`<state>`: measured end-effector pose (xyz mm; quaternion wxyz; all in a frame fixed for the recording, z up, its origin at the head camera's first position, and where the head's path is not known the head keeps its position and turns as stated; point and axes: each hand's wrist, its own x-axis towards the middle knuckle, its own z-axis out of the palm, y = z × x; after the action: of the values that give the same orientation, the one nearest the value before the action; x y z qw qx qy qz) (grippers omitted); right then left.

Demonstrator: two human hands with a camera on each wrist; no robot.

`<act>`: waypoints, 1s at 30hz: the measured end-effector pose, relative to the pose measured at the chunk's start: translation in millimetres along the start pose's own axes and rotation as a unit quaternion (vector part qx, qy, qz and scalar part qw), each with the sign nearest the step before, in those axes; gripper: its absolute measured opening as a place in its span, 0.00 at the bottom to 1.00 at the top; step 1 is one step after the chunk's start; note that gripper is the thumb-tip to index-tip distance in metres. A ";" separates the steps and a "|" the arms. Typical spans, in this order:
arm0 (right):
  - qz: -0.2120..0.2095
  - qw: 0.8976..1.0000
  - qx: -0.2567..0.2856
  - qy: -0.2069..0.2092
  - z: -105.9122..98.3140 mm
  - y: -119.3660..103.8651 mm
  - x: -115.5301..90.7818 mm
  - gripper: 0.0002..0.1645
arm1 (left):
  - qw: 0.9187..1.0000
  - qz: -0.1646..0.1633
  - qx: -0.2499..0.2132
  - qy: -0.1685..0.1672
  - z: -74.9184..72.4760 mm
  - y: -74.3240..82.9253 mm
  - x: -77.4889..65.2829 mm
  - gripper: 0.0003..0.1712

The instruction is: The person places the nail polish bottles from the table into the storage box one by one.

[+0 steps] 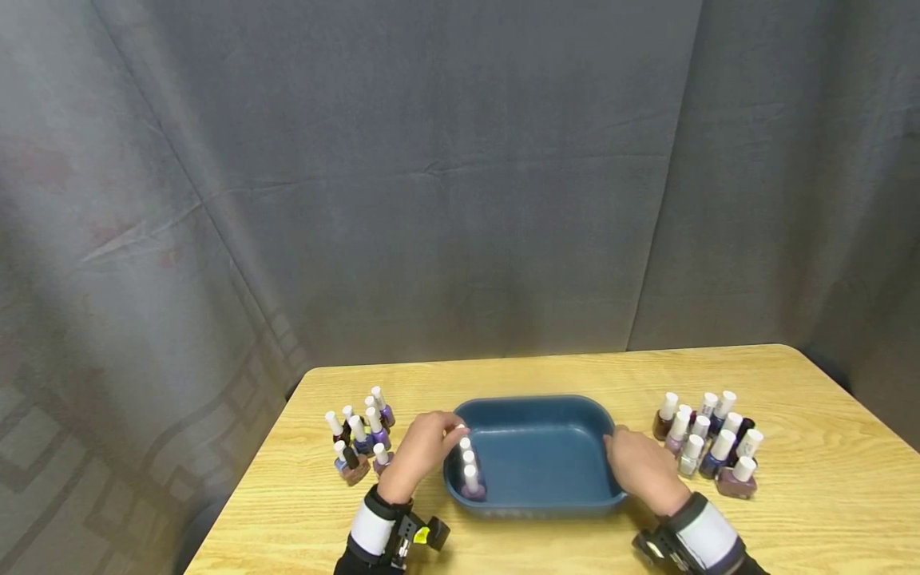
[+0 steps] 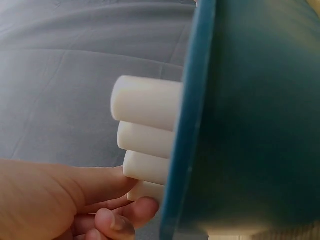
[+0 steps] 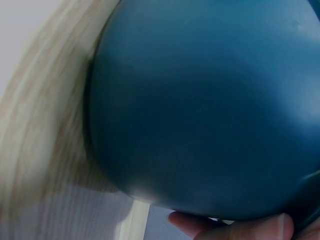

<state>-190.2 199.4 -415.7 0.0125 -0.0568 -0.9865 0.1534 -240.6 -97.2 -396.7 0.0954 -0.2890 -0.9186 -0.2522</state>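
A blue rectangular tray lies on the table, with several nail polish bottles standing in a row along its left inner wall, white caps up. At the far end of that row, my left hand pinches the cap of a nail polish bottle between thumb and fingers. The tray's wall hides the bottle's body in the left wrist view. On the opposite side, my right hand grips the tray's right rim, thumb and fingertips showing at the tray's edge in the right wrist view.
Left of the tray, a cluster of nail polish bottles stands on the wooden table, mostly purple and dark. Another cluster of bottles is beyond my right hand. A grey curtain hangs behind the table.
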 end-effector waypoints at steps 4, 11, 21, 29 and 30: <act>0.005 1.000 0.001 -0.007 -1.0 -0.9 0.1 0.17 | 1.000 0.007 -0.002 0.000 0.6 -0.9 0.7 0.07; 0.007 1.000 0.001 -0.008 -1.8 -1.6 -0.4 0.17 | 1.000 0.019 -0.002 -0.007 1.9 -1.3 1.1 0.08; 0.001 1.000 0.002 -0.003 -1.8 -1.1 -1.1 0.16 | 1.000 0.001 -0.003 -0.010 0.8 0.3 -0.3 0.10; 0.001 1.000 -0.001 -0.004 -1.7 -0.8 0.0 0.16 | 1.000 -0.001 -0.008 0.003 -2.0 0.9 -0.1 0.09; 0.001 1.000 -0.001 -0.004 -1.7 -0.8 0.1 0.16 | 1.000 -0.004 -0.008 0.004 -2.5 0.9 -0.3 0.09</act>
<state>-190.3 199.1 -413.9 0.0085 -0.0571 -0.9866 0.1523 -239.7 -98.0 -394.3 0.0961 -0.2850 -0.9173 -0.2609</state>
